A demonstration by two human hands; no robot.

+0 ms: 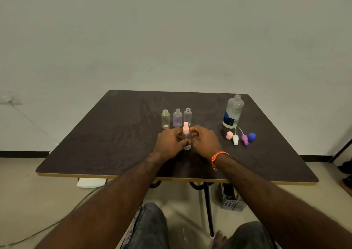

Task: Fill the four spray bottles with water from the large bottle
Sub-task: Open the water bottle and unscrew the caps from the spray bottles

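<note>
Fingers (182, 143) of our left hand (168, 144) wrap the clear bottle (187, 144) low down, while our right hand (204, 142) pinches its pink sprayer (185, 127) from the side; the bottle stands upright on the table (114, 134), between both hands. Behind it three open bottles (177, 118) stand in a row. The large bottle (233, 111), uncapped, is far right, with loose caps (241, 137) just before it.

A dark table (118, 134) stands against a pale wall (171, 39), floor (28, 182) seemingly beige.
</note>
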